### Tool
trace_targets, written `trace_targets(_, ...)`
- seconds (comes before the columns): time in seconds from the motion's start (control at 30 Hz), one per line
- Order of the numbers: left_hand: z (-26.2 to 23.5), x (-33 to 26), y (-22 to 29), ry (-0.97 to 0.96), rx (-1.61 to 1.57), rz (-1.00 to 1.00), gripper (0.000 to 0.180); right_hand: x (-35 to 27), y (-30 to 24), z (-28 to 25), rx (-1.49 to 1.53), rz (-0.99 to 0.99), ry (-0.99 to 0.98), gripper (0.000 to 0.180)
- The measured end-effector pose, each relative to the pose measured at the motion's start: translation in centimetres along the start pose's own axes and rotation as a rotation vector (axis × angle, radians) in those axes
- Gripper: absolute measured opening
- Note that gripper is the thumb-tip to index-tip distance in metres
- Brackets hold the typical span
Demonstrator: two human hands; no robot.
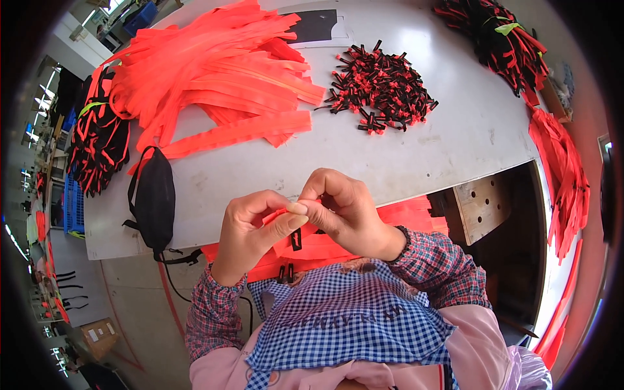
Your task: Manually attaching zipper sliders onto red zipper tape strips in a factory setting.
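Observation:
My left hand (250, 227) and my right hand (344, 211) meet close to my chest, both pinching one orange strap (286, 216) between thumbs and fingers. A small black slider (296, 239) hangs on the strap just below my fingers. More orange straps (325, 250) lie across my lap, with two black pieces (286, 273) at their lower edge. How the strap end sits between my fingertips is hidden.
A grey table (455, 130) holds a big pile of orange straps (221, 71), a heap of small black and orange sliders (380, 88), a black pouch (155, 198), and black-orange bundles at far right (504, 39) and left (97, 146). Orange straps (562, 182) hang off the right edge.

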State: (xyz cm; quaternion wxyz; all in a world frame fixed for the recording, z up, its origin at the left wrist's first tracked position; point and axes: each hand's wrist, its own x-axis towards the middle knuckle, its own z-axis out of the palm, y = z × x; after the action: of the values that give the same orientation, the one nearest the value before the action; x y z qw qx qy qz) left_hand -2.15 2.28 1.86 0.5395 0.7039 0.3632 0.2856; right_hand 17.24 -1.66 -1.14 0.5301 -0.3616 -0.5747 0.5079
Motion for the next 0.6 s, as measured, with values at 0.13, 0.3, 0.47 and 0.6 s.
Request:
trace_targets(0.13,1.0,-0.2,0.4,-0.047,-0.201,-0.017,0.019,4.3,-3.7,-0.9,-0.045,-0.301,0.275,0.011)
trace_targets(0.3,-1.5,0.3,3.2,0.038,-0.255,0.095,0.019,8.5,-8.7,-1.9,-0.296,-0.585,0.217,0.009)
trace_targets(0.47,-3.8,1.9,4.9,0.046,-0.104,0.189,0.019,9.2,-11.3,-1.0,0.063,-0.554,0.264,0.016)
trace_targets(0.6,-4.7,2.1,5.4,-0.003,-0.045,0.142,0.021,9.4,-10.5,-1.3,0.081,-0.481,0.326,0.017)
